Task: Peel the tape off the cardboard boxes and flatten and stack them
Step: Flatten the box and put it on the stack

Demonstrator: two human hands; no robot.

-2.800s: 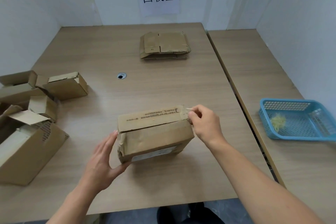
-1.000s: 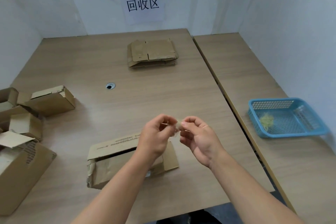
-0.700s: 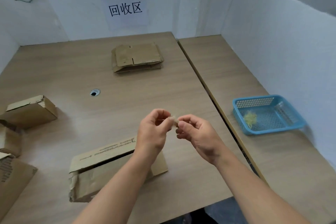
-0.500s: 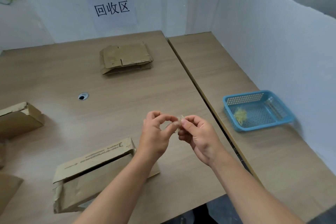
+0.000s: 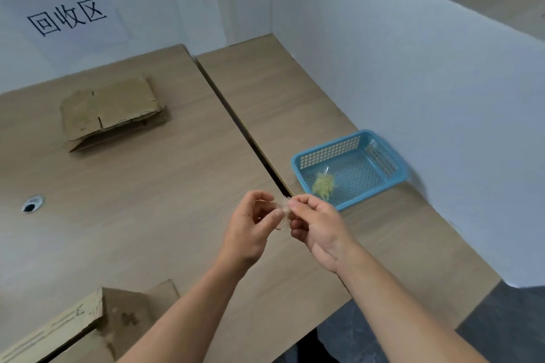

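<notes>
Two light wood-grain tabletops (image 5: 132,215) stand edge to edge, enclosed by white partition panels (image 5: 413,91). A paper sign with black characters (image 5: 66,16) is fixed to the far wall.

A brown cardboard box with printed top flaps (image 5: 73,330) lies at the near left edge of the left tabletop. It is partly out of frame, with one flap raised. It is not yet flattened.

A stack of flattened brown cardboard boxes (image 5: 109,113) lies at the far side of the same tabletop, well apart from the open box.

A blue plastic mesh basket (image 5: 330,152) sits on the right tabletop, near the seam. It holds a wad of yellowish crumpled tape (image 5: 323,186).

The left hand (image 5: 250,230) and the right hand (image 5: 318,227) are raised above the seam, close together. Each grip is narrow, thumb against fingertips, and both pinch one small strip of clear crumpled tape (image 5: 283,214) between them. The strip is clear of the box and touches neither tabletop.

Step in hand, by judgement: disposal of peeled tape. The strip appears to cling to both grips.

Next move, by judgement:
1. Free the strip from one grip.
2. Carry it to the basket, just beyond the right hand, and shake it loose.
3. Go to the open box and check it for remaining tape before flattening.
</notes>
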